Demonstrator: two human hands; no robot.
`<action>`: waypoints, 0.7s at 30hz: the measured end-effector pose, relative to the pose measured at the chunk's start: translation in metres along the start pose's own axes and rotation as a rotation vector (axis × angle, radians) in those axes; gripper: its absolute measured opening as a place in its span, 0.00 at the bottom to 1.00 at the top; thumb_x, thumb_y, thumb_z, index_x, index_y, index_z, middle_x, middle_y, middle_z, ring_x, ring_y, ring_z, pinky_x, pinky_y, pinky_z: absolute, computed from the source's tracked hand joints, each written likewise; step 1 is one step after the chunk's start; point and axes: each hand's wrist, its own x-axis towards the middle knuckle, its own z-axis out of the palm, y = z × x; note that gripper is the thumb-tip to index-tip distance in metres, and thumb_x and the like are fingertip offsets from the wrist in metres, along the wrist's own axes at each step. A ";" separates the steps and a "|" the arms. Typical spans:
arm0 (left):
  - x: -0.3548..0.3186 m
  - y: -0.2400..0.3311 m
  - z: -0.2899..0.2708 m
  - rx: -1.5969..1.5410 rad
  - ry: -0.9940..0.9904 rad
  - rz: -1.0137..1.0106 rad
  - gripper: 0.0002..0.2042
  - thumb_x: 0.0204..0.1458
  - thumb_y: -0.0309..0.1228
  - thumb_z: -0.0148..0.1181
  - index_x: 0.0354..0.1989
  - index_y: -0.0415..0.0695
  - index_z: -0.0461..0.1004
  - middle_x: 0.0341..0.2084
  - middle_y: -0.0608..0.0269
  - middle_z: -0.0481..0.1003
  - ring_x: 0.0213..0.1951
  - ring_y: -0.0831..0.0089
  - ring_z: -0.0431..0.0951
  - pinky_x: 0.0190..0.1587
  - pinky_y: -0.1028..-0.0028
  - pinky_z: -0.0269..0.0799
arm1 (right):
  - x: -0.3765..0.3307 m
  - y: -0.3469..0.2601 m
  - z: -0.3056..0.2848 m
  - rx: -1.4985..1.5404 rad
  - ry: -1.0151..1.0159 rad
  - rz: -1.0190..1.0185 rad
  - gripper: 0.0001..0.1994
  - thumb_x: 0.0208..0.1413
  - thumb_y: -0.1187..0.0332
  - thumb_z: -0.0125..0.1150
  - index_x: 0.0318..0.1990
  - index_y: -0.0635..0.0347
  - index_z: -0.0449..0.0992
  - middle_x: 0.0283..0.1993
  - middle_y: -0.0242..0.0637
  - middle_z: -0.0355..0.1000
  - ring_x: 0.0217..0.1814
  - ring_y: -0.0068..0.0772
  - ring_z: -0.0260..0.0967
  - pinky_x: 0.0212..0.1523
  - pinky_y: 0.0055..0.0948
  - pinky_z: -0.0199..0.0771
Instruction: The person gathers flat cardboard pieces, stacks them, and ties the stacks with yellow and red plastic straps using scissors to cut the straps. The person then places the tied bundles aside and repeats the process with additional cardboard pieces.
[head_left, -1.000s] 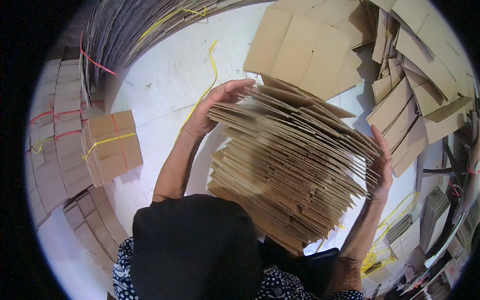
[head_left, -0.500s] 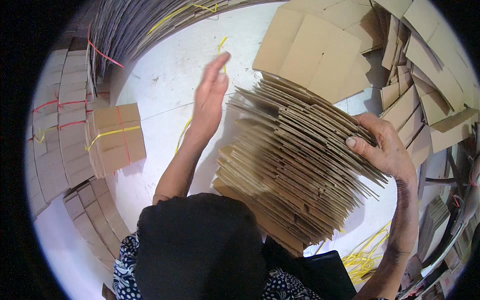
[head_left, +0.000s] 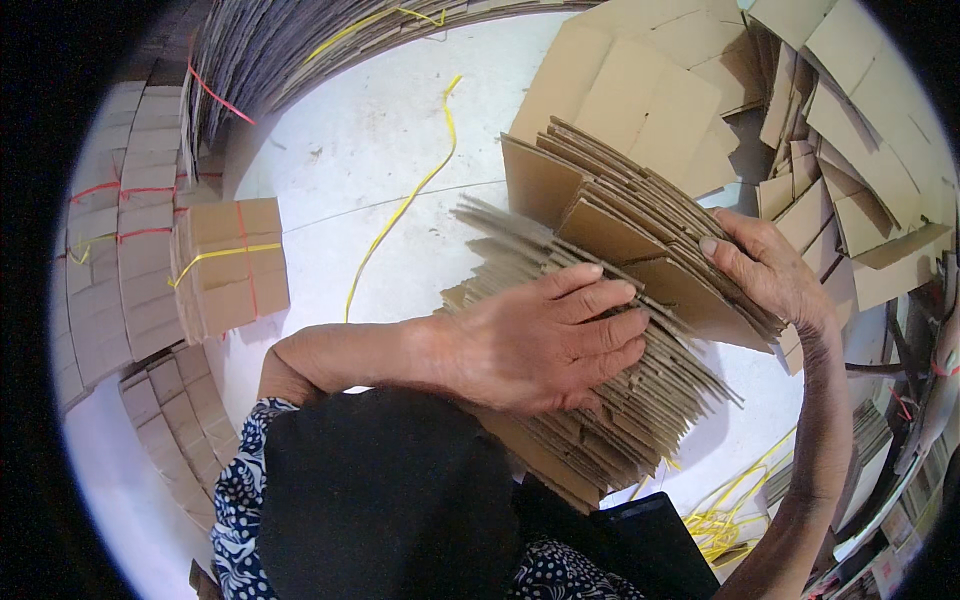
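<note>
A thick stack of flattened cardboard boxes [head_left: 640, 400] stands on edge in front of me. My left hand [head_left: 560, 340] lies across the top edges, its fingers stretched out and slightly apart. At the stack's far right, my right hand [head_left: 770, 270] grips a bunch of cardboard sheets [head_left: 620, 225], thumb on the near side; its other fingers are partly hidden behind. This bunch leans away from the rest, leaving a gap that bares brown cardboard faces. The stack's near left part is hidden by my left forearm and a black head covering.
A strapped cardboard bundle [head_left: 235, 265] stands at left beside taller strapped stacks [head_left: 150, 230]. Loose flattened boxes [head_left: 640, 90] lie at the far right. One yellow strap [head_left: 405, 205] stretches over the white floor; a yellow strap tangle [head_left: 725, 530] lies lower right.
My left hand has come down from above the floor, rightward onto the stack's edges. The far sheets in my right hand have parted from the rest, opening a gap.
</note>
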 end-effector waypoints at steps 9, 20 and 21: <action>0.001 0.003 0.002 -0.015 0.189 0.004 0.27 0.46 0.40 0.60 0.50 0.32 0.65 0.50 0.45 0.64 0.42 0.62 0.68 0.44 0.66 0.65 | -0.005 -0.010 0.014 0.148 -0.004 0.039 0.20 0.55 0.60 0.51 0.48 0.69 0.69 0.38 0.47 0.72 0.41 0.34 0.67 0.46 0.31 0.67; 0.013 0.008 0.007 0.145 -0.022 -0.180 0.28 0.44 0.45 0.59 0.53 0.44 0.66 0.58 0.48 0.60 0.35 0.66 0.68 0.39 0.65 0.63 | 0.003 0.002 -0.001 0.133 -0.097 0.031 0.23 0.53 0.61 0.51 0.52 0.69 0.68 0.42 0.40 0.72 0.44 0.26 0.65 0.49 0.26 0.66; 0.014 0.008 0.004 0.150 -0.040 -0.178 0.28 0.44 0.45 0.59 0.53 0.44 0.66 0.59 0.47 0.59 0.35 0.66 0.68 0.39 0.65 0.63 | 0.003 0.004 -0.002 0.121 -0.085 0.025 0.23 0.53 0.61 0.51 0.52 0.69 0.68 0.42 0.40 0.71 0.44 0.26 0.65 0.48 0.26 0.66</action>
